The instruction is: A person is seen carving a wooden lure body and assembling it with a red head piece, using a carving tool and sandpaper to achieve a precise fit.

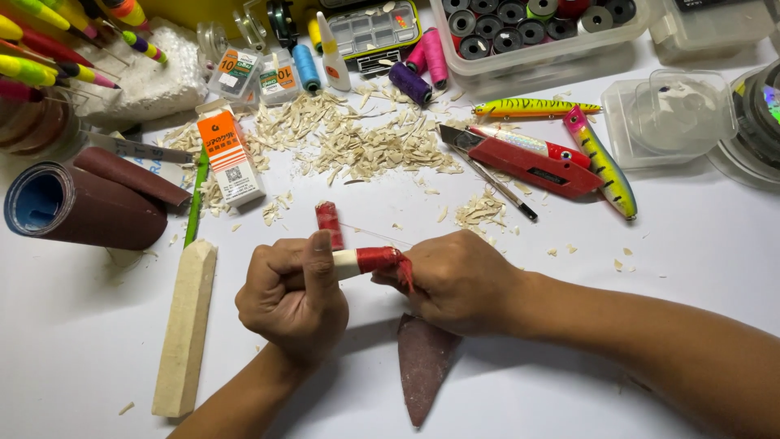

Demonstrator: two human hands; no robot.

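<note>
two hands meet over the middle of the white tabletop [569,341], both busy with one small pale wooden piece [347,262] whose end is bound in red thread [380,258]. the left hand [292,297] is clenched around the pale end, thumb standing up along it, knuckles turned toward the camera. the right hand [455,280] closes over the red-wrapped end from the other side, fingers curled under so i cannot tell exactly how they pinch; a short red tail hangs below it. a fine line seems to run from the wrap toward the red spool [329,223] lying just beyond the left thumb.

as i judge it, the main risk is slack: if the right hand eases its pinch, the turns could loosen and slide off the tapered end. the spool lies free on its side, so a tug might send it rolling into the wood shavings [366,142], and chips could catch in the thread. pulling too hard may snap so thin a line.

the left forearm comes in from the lower edge, the right from the lower right corner, crossing above a dark scrap of sandpaper [424,362]. a pale wooden block [187,325] lies to the left, and a red utility knife [528,162] rests well apart beyond.
</note>
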